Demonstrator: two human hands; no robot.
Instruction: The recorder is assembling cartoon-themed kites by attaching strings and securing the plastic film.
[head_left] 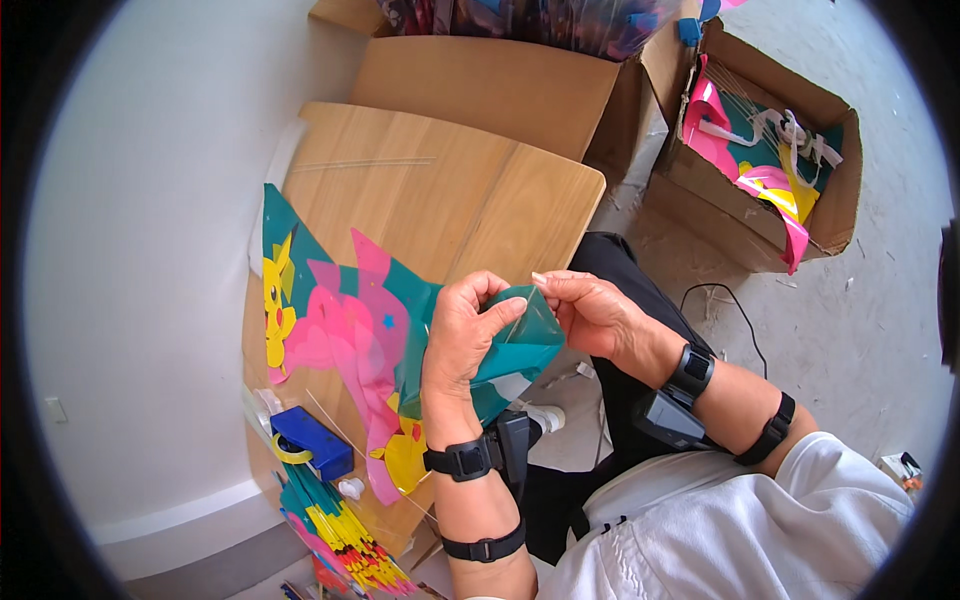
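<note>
The sheet [380, 320] lies partly on the desk [490, 190] to the left of the hands; its teal end is raised between them, past the desk edge. The left hand [467, 325] grips this end, thumb laid over the film; the right hand [592, 312] pinches its upper edge between thumb and forefinger. Risk: the film looks thin, so uneven pull between the two grips could crease or tear it. A loosened left grip could let the overhanging part slip off the desk, and a leftward drag could catch the blue block [325, 445], below and left of the left hand. Pose: the left forearm rises nearly upright, wrist almost straight; the right forearm slants in from lower right, fingers directed left, fingertips just beside the left thumb.
</note>
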